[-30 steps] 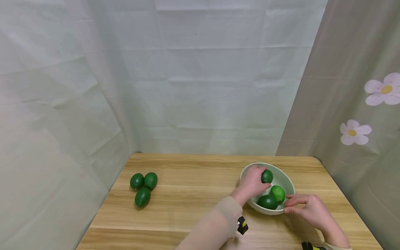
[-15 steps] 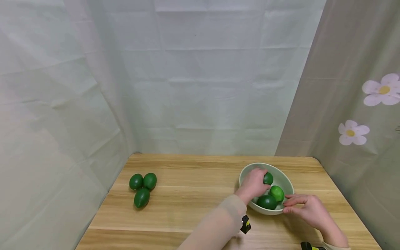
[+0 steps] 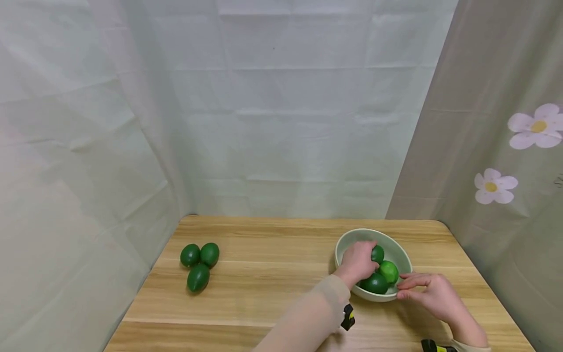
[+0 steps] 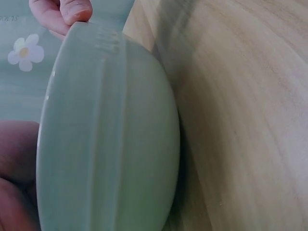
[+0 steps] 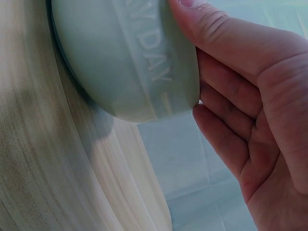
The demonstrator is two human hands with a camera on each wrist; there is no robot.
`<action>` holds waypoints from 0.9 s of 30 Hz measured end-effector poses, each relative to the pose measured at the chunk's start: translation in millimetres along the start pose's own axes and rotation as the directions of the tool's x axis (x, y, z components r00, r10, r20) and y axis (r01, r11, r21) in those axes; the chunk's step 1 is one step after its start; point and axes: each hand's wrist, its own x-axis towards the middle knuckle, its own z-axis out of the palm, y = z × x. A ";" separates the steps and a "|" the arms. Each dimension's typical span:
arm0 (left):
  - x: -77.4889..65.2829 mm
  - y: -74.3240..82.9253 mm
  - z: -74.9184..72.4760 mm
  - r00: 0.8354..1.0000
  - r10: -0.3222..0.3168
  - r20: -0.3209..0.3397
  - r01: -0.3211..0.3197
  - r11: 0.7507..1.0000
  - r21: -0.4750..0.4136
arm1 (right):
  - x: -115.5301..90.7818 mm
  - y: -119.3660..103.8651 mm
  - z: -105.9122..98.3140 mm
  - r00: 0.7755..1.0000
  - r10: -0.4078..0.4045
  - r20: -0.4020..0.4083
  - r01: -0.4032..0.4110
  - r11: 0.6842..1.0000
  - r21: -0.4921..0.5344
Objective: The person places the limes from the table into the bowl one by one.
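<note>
In the head view, a pale green bowl stands on the right part of the table. My left hand reaches inside over its left rim, fingers curled round a dark green avocado. A bright green lime and a second dark avocado lie beside it. At the bowl's right rim, my right hand pinches the edge between thumb and fingers. The right wrist view shows the thumb on the bowl's outside. The bowl wall hides the fruit in the left wrist view.
Several dark green fruits are on the wooden table: besides those in the bowl, a cluster of avocados lies at the left. Pale curtains hang behind and along both sides of the table.
My left hand has lowered slightly deeper into the bowl, with the avocado shifting down towards the lime. My right hand keeps its hold on the rim.
</note>
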 end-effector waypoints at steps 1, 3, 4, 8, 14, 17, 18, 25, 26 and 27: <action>0.2 0.2 1.2 1.000 -0.007 -0.001 0.007 1.000 0.001 | -0.1 -0.2 -0.3 1.000 0.002 0.001 -0.002 1.000 0.001; 0.5 0.3 3.5 1.000 -0.018 -0.003 0.018 1.000 -0.005 | -0.2 -0.5 -0.8 1.000 0.008 0.002 -0.008 1.000 0.001; 0.5 0.2 4.7 1.000 -0.023 -0.005 0.023 1.000 -0.010 | -0.2 -0.7 -1.0 1.000 0.009 0.002 -0.009 1.000 0.000; 1.9 -0.2 9.4 0.999 -0.032 -0.005 0.032 0.999 -0.040 | 0.1 -1.8 -1.2 1.000 0.013 0.003 -0.013 1.000 -0.009; 2.5 -1.0 12.7 1.000 -0.021 0.006 0.021 0.999 -0.049 | 1.1 -3.2 0.2 1.000 -0.006 -0.002 0.006 1.000 0.000; 2.0 -1.6 13.2 0.999 -0.028 0.025 0.029 0.998 -0.059 | 1.2 -3.6 1.0 1.000 -0.008 0.002 0.008 1.000 0.005; 2.3 -1.9 13.6 0.999 -0.032 0.032 0.034 0.997 -0.063 | 1.3 -3.6 1.2 1.000 -0.007 0.003 0.007 1.000 0.005; 3.7 -2.6 13.5 0.998 -0.025 0.050 0.028 0.998 -0.061 | 1.1 -3.4 0.9 1.000 0.003 0.004 -0.003 1.000 0.000; 3.6 -2.8 13.4 0.999 -0.019 0.050 0.022 0.998 -0.053 | 0.9 -3.3 0.9 1.000 0.003 0.004 -0.003 1.000 0.001; 3.6 -3.1 13.4 0.999 -0.017 0.052 0.019 0.999 -0.044 | 0.7 -3.1 1.0 1.000 0.003 0.003 -0.003 1.000 0.001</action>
